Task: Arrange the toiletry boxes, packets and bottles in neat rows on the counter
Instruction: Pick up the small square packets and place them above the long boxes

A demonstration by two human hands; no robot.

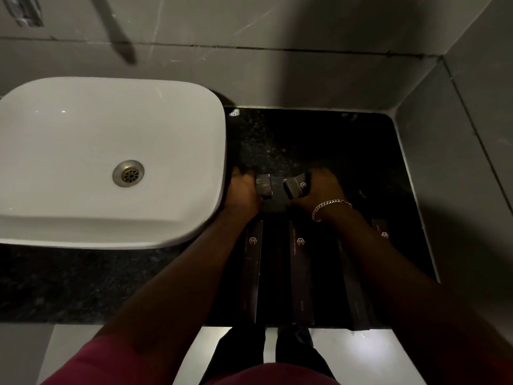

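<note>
On the black speckled counter (319,140), my left hand (243,191) grips a small dark box (263,185) with a gold logo. My right hand (323,188), with a silver bracelet at the wrist, grips a second small dark box (295,187), which is tilted. The two boxes sit close together near the counter's middle. Nearer to me, long dark boxes lie side by side, lengthwise toward the front edge: one on the left (252,269), one in the middle (301,270), a third (355,298) partly hidden under my right forearm. Another small dark box (381,228) lies at the right.
A white vessel sink (105,134) with a metal drain fills the left and overhangs the counter beside my left hand. Grey tiled walls close the back and the right side. A tap spout (116,29) hangs above the sink. The counter's front edge is near my legs.
</note>
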